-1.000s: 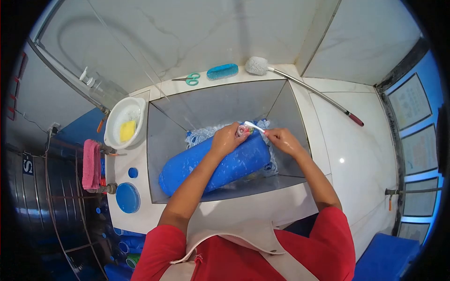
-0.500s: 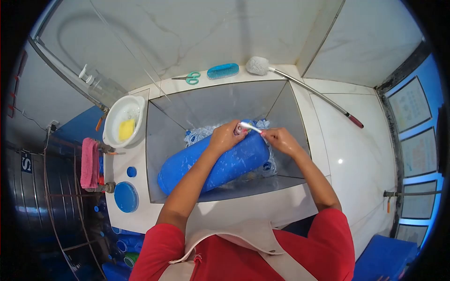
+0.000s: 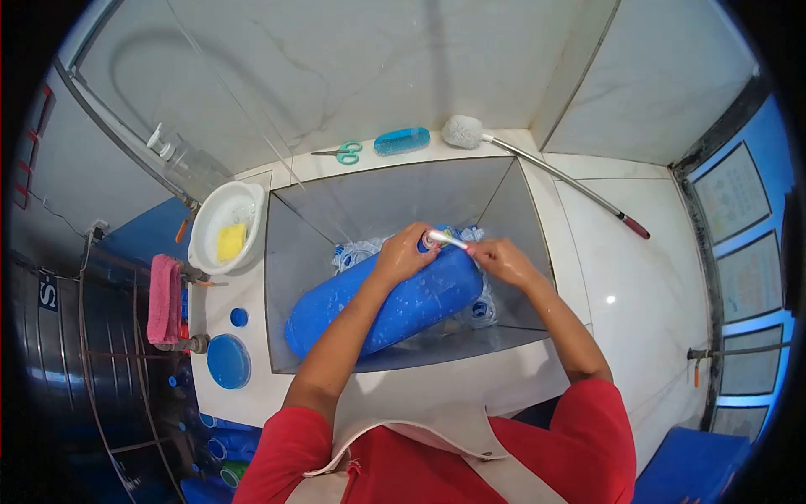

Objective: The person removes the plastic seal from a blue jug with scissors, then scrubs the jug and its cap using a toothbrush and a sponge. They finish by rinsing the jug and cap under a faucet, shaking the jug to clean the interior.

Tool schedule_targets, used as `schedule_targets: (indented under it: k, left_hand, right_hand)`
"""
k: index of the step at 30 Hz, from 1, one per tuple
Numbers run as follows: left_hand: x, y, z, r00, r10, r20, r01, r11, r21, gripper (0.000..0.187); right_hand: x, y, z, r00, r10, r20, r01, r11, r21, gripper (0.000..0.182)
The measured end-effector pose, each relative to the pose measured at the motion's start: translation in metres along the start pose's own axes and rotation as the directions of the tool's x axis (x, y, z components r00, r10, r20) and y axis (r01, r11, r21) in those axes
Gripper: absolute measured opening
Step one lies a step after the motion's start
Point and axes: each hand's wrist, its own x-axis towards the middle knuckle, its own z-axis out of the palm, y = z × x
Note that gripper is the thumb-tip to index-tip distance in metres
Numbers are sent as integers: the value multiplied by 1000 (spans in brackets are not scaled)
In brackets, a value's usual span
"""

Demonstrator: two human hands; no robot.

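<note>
A large blue water jug [image 3: 403, 307] lies tilted in the grey sink [image 3: 311, 206], wet and streaked with white suds. My left hand [image 3: 406, 254] is closed around the jug's neck, near its round opening. My right hand [image 3: 501, 261] pinches a toothbrush [image 3: 447, 239], white with pink at the handle, whose head is right at that opening. Under and behind the jug lies a heap of clear plastic pieces with blue bits [image 3: 359, 254], partly hidden by it.
Along the sink's back ledge are scissors [image 3: 347, 153], a blue brush [image 3: 402, 141] and a long-handled round brush [image 3: 463, 132]. At left stand a white basin [image 3: 201, 235] with a yellow sponge [image 3: 232, 242], a blue lid [image 3: 228, 361] and a pink towel [image 3: 164, 300] on a pipe.
The toothbrush head has shifted slightly down against the jug's opening, and its angle has changed a little. Both hands keep their hold; the whole view has shifted slightly.
</note>
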Motion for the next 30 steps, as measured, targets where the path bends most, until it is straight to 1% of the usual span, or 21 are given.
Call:
schedule_targets:
  k: [1, 2, 4, 5, 7, 8, 10, 11, 13, 14, 16, 17, 19, 20, 21, 22, 23, 26, 28, 29, 30]
  left_hand:
    - [-4, 0, -1, 997, -64, 45, 64, 998, -13, 34]
    - [-7, -2, -1, 996, -66, 54, 67, 998, -13, 34]
    - [-1, -6, 0, 984, -147, 99, 142, 988, 60, 36]
    - [6, -5, -1, 986, -142, 86, 137, 989, 58, 36]
    - [1, -3, 0, 951, -272, 149, 263, 962, 75, 41]
    - [-1, -3, 0, 950, -270, 154, 262, 962, 75, 41]
    - [5, -2, -3, 941, -283, 185, 263, 957, 125, 43]
    - [5, -2, -2, 941, -287, 181, 268, 956, 124, 43]
    - [-1, -2, 2, 995, -103, 11, 101, 987, 123, 43]
    - [-1, -3, 2, 995, -100, 6, 99, 988, 121, 43]
    - [0, -7, -1, 983, -140, 115, 133, 989, 67, 45]
    - [-1, -8, -1, 982, -148, 116, 141, 988, 68, 45]
    - [-1, -9, 0, 984, -134, 118, 132, 991, 28, 43]
    - [1, -8, -1, 984, -133, 115, 131, 991, 27, 43]
    - [2, -7, -3, 987, -124, 98, 120, 992, 41, 39]
    - [0, -6, -4, 989, -118, 87, 113, 992, 57, 36]
    - [0, -6, -4, 989, -117, 90, 112, 992, 59, 36]
    - [-2, -6, -2, 986, -127, 106, 124, 992, 32, 38]
    - [-1, -11, -1, 994, -85, 73, 85, 996, 8, 43]
    - [-2, -12, -2, 993, -89, 73, 88, 996, 10, 43]
    - [-1, -12, -2, 991, -109, 83, 106, 994, 31, 45]
  right_hand:
    - [-3, -5, 3, 996, -87, 6, 87, 996, -31, 26]
    - [-5, -1, 6, 997, -80, 6, 80, 996, -26, 26]
    - [1, 12, 1, 996, 86, 9, -86, 996, 33, 27]
    - [8, 9, -5, 997, 76, 6, -76, 997, 24, 27]
    - [5, 0, 0, 991, 96, 93, -98, 995, 13, 29]
    - [3, 1, 1, 991, 100, 91, -102, 995, 14, 29]
    - [9, 4, -3, 991, 61, 120, -50, 994, -97, 29]
    - [11, 0, -6, 990, 58, 125, -46, 994, -97, 29]
    - [8, -8, -7, 979, 178, 103, -175, 984, -40, 29]
    - [6, -6, -5, 979, 176, 101, -172, 984, -45, 29]
    - [8, -1, 2, 998, -44, 47, 45, 999, -25, 30]
    - [10, -3, 1, 998, -44, 53, 45, 999, -20, 30]
    - [13, -15, -9, 997, 21, 76, -4, 976, -216, 26]
    - [16, -31, -16, 997, 19, 77, -2, 976, -219, 26]
    - [20, -56, -22, 991, 4, 134, 53, 904, -424, 25]
    - [23, -73, -24, 981, 6, 193, 113, 791, -601, 24]
    - [30, -79, -27, 982, 7, 191, 111, 793, -599, 24]
    - [45, -88, -29, 975, 38, 221, 126, 721, -681, 21]
    - [49, -88, -18, 923, 2, 385, 299, 625, -721, 24]
    - [53, -90, -21, 922, 0, 387, 302, 626, -719, 24]
    - [60, -89, -29, 947, 2, 322, 241, 661, -711, 22]
